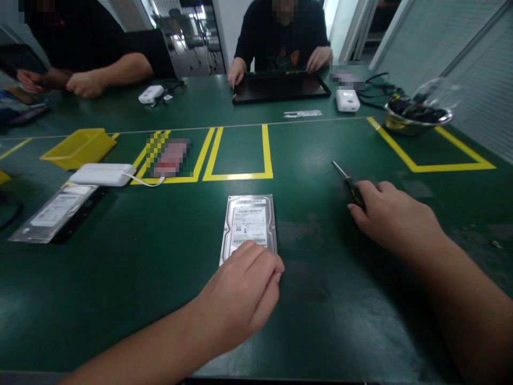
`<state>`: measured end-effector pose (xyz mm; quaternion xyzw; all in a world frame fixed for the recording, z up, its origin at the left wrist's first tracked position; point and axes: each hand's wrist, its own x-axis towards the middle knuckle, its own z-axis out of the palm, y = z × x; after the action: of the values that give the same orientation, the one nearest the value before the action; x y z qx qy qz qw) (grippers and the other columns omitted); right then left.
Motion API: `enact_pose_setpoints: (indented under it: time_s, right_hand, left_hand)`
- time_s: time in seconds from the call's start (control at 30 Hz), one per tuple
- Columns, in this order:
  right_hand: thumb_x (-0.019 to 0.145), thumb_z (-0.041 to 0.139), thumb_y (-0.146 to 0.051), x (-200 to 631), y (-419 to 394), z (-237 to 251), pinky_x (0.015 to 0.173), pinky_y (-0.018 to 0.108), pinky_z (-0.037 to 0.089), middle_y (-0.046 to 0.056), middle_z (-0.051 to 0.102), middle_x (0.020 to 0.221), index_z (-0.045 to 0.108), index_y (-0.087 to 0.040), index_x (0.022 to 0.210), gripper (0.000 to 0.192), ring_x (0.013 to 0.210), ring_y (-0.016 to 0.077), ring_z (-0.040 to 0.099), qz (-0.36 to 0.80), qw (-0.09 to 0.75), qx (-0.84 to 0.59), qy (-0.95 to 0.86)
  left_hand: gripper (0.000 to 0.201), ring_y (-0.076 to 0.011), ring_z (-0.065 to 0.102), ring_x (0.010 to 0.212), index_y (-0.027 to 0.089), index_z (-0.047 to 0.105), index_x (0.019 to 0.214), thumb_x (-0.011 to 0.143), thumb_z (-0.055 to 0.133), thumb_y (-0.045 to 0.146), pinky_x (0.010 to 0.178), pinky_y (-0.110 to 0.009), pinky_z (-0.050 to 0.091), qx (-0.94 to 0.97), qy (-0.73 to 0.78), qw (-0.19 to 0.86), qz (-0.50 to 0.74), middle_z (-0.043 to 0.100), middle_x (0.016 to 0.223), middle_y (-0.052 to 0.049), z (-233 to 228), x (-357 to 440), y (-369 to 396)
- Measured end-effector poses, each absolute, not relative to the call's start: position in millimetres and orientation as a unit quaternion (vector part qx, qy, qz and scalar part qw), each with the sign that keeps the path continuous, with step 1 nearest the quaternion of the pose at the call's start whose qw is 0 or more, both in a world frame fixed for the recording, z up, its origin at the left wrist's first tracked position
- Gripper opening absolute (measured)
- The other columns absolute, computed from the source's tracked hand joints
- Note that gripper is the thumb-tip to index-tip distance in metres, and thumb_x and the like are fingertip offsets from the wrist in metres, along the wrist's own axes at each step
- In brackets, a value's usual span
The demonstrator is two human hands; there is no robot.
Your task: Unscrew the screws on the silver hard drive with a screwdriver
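A silver hard drive [249, 219] lies label up on the green table, its near end covered by my left hand [248, 289]. The fingers of that hand are curled and pressed together at the drive's near right corner, and whatever is between them is hidden. My right hand [388, 214] is closed around the dark handle of a screwdriver [343, 175]. The screwdriver's metal shaft points away to the upper left, off to the right of the drive.
Yellow tape [240, 176] outlines areas on the table [152, 299]. On the left are a yellow bin [80, 149], a white power bank [103, 174] and another bagged hard drive [60, 208]. A metal bowl [417, 120] stands far right. Two people sit opposite, one holding a black panel [280, 88].
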<state>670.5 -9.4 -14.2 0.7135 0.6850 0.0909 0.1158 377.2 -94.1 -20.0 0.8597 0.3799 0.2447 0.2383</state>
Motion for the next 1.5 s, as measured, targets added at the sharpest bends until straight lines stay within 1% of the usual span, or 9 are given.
enact_pose_setpoints:
  time_s: [0.17, 0.4, 0.6, 0.73, 0.97, 1.23, 1.4, 1.5]
  right_hand:
    - [0.095, 0.036, -0.051, 669.6, -10.4, -13.9, 0.056, 0.034, 0.043, 0.01, 0.056, 0.103, 0.046, -0.022, 0.116, 0.037, 0.086, 0.0295, 0.064, 0.09, 0.116, 0.714, 0.685]
    - [0.095, 0.036, -0.051, 669.9, -10.0, -14.8, 0.057, 0.036, 0.045, 0.011, 0.056, 0.106, 0.045, -0.023, 0.122, 0.04, 0.089, 0.031, 0.065, 0.088, 0.112, 0.715, 0.684]
    - [0.095, 0.035, -0.052, 670.0, -9.4, -15.1, 0.058, 0.036, 0.045, 0.011, 0.056, 0.107, 0.046, -0.024, 0.122, 0.041, 0.09, 0.0314, 0.065, 0.086, 0.113, 0.718, 0.682]
    - [0.095, 0.034, -0.052, 669.6, -9.1, -14.0, 0.057, 0.036, 0.044, 0.011, 0.056, 0.107, 0.046, -0.023, 0.122, 0.041, 0.089, 0.0312, 0.065, 0.082, 0.115, 0.717, 0.682]
    - [0.095, 0.034, -0.052, 668.8, -9.2, -12.5, 0.056, 0.035, 0.043, 0.011, 0.055, 0.107, 0.046, -0.023, 0.122, 0.042, 0.089, 0.0308, 0.064, 0.076, 0.119, 0.715, 0.684]
    - [0.095, 0.031, -0.053, 667.7, -9.3, -10.9, 0.056, 0.037, 0.045, 0.012, 0.056, 0.107, 0.045, -0.022, 0.122, 0.043, 0.089, 0.0324, 0.065, 0.067, 0.124, 0.718, 0.682]
    - [0.095, 0.033, -0.052, 667.8, -9.5, -11.5, 0.057, 0.036, 0.044, 0.012, 0.056, 0.109, 0.044, -0.022, 0.123, 0.042, 0.091, 0.0321, 0.064, 0.073, 0.124, 0.718, 0.681]
    - [0.096, 0.033, -0.051, 668.0, -9.6, -12.4, 0.056, 0.035, 0.041, 0.011, 0.057, 0.105, 0.045, -0.022, 0.121, 0.04, 0.089, 0.0313, 0.064, 0.076, 0.123, 0.719, 0.68]
  left_hand:
    - [0.009, -0.0179, 0.05, 0.081, 0.017, 0.054, 0.091, 0.089, 0.051, 0.009, 0.071, -0.033, 0.042, 0.856, 0.376, 0.241, 0.261, 0.056, 0.084, -0.003, -21.2, 377.3, -93.7]
    - [0.014, -0.02, 0.05, 0.087, 0.017, 0.055, 0.099, 0.096, 0.045, 0.008, 0.076, -0.036, 0.042, 0.875, 0.378, 0.197, 0.228, 0.06, 0.092, -0.005, -25.9, 377.6, -90.5]
    - [0.012, -0.0226, 0.049, 0.084, 0.018, 0.058, 0.093, 0.096, 0.047, 0.015, 0.075, -0.039, 0.039, 0.883, 0.403, 0.142, 0.195, 0.061, 0.089, -0.005, -25.3, 380.8, -88.3]
    - [0.015, -0.0232, 0.048, 0.086, 0.018, 0.06, 0.095, 0.098, 0.046, 0.018, 0.075, -0.04, 0.038, 0.884, 0.412, 0.139, 0.172, 0.061, 0.091, -0.006, -26.6, 382.0, -88.4]
    - [0.019, -0.0231, 0.048, 0.084, 0.017, 0.061, 0.093, 0.098, 0.043, 0.017, 0.074, -0.04, 0.036, 0.88, 0.428, 0.135, 0.155, 0.06, 0.089, -0.007, -26.7, 384.0, -87.4]
    - [0.016, -0.0254, 0.047, 0.086, 0.018, 0.061, 0.093, 0.096, 0.045, 0.018, 0.076, -0.043, 0.036, 0.876, 0.444, 0.137, 0.126, 0.058, 0.089, -0.007, -22.3, 383.4, -88.9]
    - [0.016, -0.0245, 0.047, 0.085, 0.018, 0.061, 0.093, 0.097, 0.046, 0.02, 0.075, -0.042, 0.034, 0.874, 0.445, 0.135, 0.142, 0.059, 0.088, -0.006, -24.1, 382.5, -88.9]
    - [0.015, -0.0241, 0.048, 0.085, 0.018, 0.061, 0.093, 0.096, 0.046, 0.019, 0.075, -0.041, 0.034, 0.875, 0.441, 0.133, 0.148, 0.06, 0.088, -0.006, -24.7, 381.9, -89.5]
